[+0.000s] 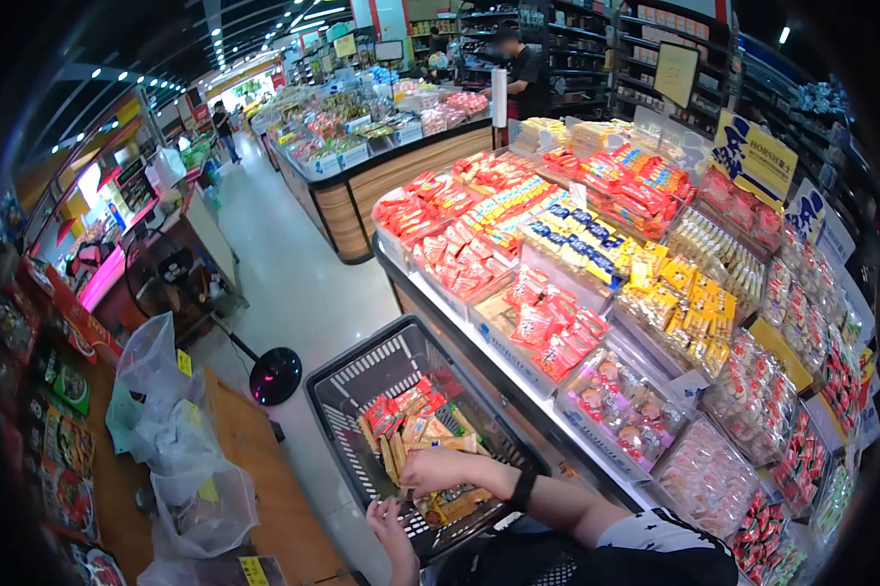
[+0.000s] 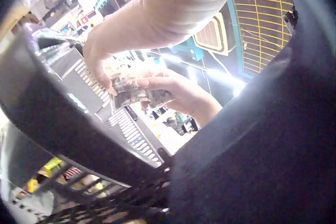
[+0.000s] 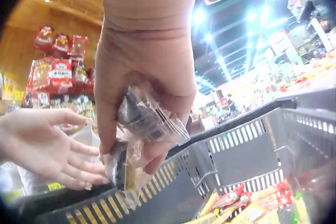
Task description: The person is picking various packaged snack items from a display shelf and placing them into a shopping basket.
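My right hand (image 1: 440, 471) is over the near end of a grey shopping basket (image 1: 357, 376). In the right wrist view, its fingers grip clear-wrapped small snack packets (image 3: 147, 116), with a dark and yellowish one (image 3: 126, 169) lower down. Beside it, at the basket's near left rim, my left hand (image 1: 393, 535) has its palm turned up and fingers spread; its fingertips come close to the held packets. Red-wrapped packets (image 1: 401, 405) and yellow stick-shaped packets (image 1: 389, 454) lie in the basket.
A display counter to the right holds bins of red packets (image 1: 552, 327), yellow packets (image 1: 689, 298) and other sweets. Clear plastic bags (image 1: 205, 508) stand on a wooden ledge at left. A fan's round base (image 1: 276, 376) is on the aisle floor (image 1: 293, 264). One person (image 1: 523, 78) stands behind the counters.
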{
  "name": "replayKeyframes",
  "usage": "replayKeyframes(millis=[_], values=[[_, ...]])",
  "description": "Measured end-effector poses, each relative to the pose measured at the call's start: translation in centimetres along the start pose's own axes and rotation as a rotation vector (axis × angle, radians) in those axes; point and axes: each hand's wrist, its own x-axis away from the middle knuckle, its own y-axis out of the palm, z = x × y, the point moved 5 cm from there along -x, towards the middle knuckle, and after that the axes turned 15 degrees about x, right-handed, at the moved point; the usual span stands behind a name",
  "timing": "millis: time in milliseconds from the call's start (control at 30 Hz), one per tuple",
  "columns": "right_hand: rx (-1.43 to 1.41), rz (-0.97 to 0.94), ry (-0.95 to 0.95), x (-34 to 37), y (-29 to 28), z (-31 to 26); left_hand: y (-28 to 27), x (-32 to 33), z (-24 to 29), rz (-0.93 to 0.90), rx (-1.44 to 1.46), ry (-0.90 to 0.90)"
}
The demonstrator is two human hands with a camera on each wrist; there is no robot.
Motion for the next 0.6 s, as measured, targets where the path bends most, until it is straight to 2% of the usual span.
replayKeyframes(millis=[33,67,133,200,233,267,300,367,500,600], values=[[-0.047,0.028,0.037,2.4,-3.1,-1.3,1.2,0.7,0.0,-0.008,0.093,-0.087],[-0.04,0.038,0.044,4.3,-3.6,-1.1,2.4,1.5,-0.2,-0.016,0.184,-0.176],[-0.175,0.255,-0.047,8.4,-4.8,-1.2,5.2,3.3,-0.1,-0.051,0.189,-0.24],[-0.224,0.305,-0.011,12.8,-5.5,-1.5,10.2,6.3,-0.7,-0.363,0.432,-0.568],[-0.371,0.293,0.109,15.2,-6.2,-2.1,11.4,7.3,-1.4,-0.374,0.43,-0.568],[-0.519,0.28,0.23,17.3,-6.4,-2.1,12.6,8.7,-2.6,-0.405,0.44,-0.679],[-0.513,0.289,0.232,19.0,-6.2,-2.1,13.7,9.9,-3.7,-0.436,0.448,-0.79],[-0.325,0.444,0.27,22.7,-5.5,-2.2,14.5,11.7,-6.2,-0.443,0.368,-0.772],[-0.277,0.529,0.355,28.7,-3.7,-1.9,15.9,15.8,-8.9,-0.434,0.247,-0.748],[-0.268,0.58,0.348,31.6,-3.1,-2.7,15.6,18.3,-10.5,-0.429,0.22,-0.781]])
